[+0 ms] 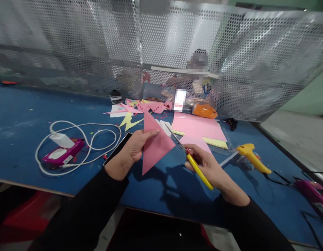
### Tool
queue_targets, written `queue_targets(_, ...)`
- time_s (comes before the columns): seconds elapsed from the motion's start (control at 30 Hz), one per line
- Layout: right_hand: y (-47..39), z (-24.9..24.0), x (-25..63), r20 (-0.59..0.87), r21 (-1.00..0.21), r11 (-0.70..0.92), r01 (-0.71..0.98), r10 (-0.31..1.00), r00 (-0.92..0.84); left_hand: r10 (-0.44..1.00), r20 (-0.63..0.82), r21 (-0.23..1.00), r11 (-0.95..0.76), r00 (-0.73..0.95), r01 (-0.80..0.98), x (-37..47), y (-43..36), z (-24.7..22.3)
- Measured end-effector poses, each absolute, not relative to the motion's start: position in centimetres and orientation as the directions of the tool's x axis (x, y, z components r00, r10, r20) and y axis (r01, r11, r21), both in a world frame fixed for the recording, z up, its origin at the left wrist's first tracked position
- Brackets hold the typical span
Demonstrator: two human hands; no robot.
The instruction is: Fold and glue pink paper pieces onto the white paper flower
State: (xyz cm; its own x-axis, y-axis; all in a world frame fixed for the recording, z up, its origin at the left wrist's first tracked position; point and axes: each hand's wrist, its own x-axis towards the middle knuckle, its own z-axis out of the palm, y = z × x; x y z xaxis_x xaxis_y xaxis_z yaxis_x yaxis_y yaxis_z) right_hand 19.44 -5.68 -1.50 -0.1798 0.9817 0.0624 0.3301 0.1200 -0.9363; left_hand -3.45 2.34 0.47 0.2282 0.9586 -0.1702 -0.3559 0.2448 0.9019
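My left hand (136, 144) pinches a pink paper triangle (157, 148) by its left side, with the thumb lying across its face. The paper is held up over the blue table, one point upward and one downward. My right hand (203, 162) is wrapped round yellow-handled scissors (199, 170). Their metal blades point up and left, close to the triangle's right corner. Whether the blades touch the paper, I cannot tell. Behind the scissors lies another piece of pink paper (194, 142).
A pink and yellow paper stack (198, 124) lies behind my hands, near an orange packet (204, 111). Paper scraps (130, 122) spread left of it. A yellow glue gun (252, 158) is at right; a purple power strip (64, 153) with a coiled white cable is at left. Perforated metal (171, 38) closes the back.
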Motion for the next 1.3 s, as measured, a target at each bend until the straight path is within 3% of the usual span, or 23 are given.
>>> queue_targets(0.13, -6.14, -1.53, 19.56, 0.049, -0.930, 0.127, 0.345, 0.973, -0.226, 0.957, -0.175, 0.898, 0.251, 0.230, -0.362, -3.32, 2.34, 0.26)
queue_targets(0.47, -6.21, -1.72, 19.39, 0.084, -0.900, 0.137, 0.413, 0.986, -0.143, 0.952, -0.167, 0.910, 0.248, 0.256, -0.331, -2.83, 2.04, -0.20)
queue_targets(1.3, -6.42, -1.36, 18.77, 0.114, -0.904, 0.198, 0.379, 0.966, -0.233, 0.939, -0.227, 0.876, 0.313, 0.259, -0.367, -2.60, 2.18, -0.24)
